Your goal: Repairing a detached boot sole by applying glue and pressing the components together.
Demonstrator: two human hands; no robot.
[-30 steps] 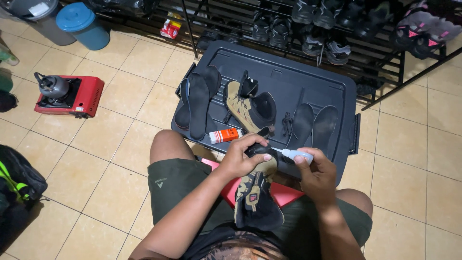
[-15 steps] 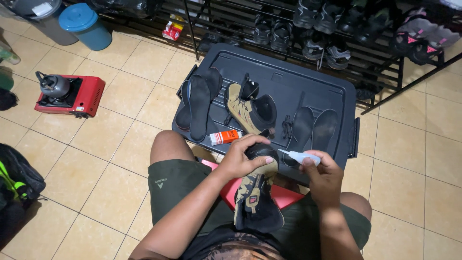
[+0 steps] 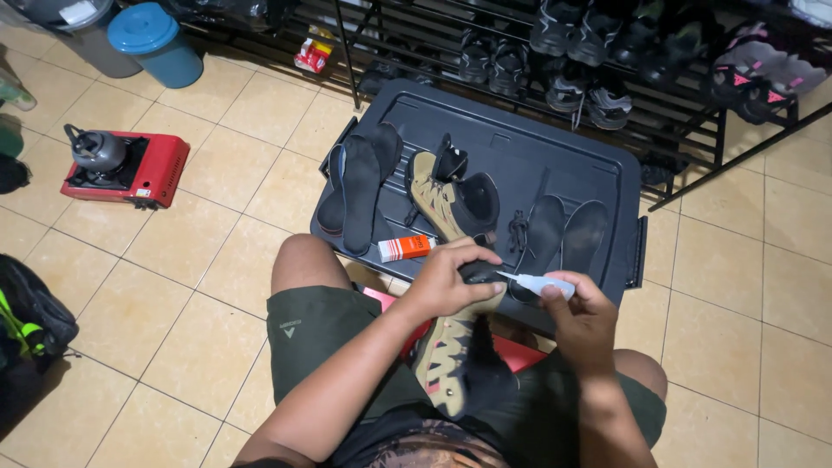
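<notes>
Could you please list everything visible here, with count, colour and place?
Storage lid: one, dark grey, on the floor ahead.
Boot on lid: one, tan and black, lid centre.
Insoles: four, dark; two lid left, two lid right.
Glue box: one, orange and white, lid's near edge.
Portable stove: one, red, with grey kettle, floor left.
Bucket: one, blue, top left.
Shoe rack: one, black, holding many shoes, along the top.
Held boot: one, tan and black, on the lap.
Glue tube: one, white.
Left hand: grip on held boot.
Right hand: grip on glue tube.

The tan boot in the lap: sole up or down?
Sole up: the tan boot's tread faces the camera, left hand gripping its toe.
</notes>
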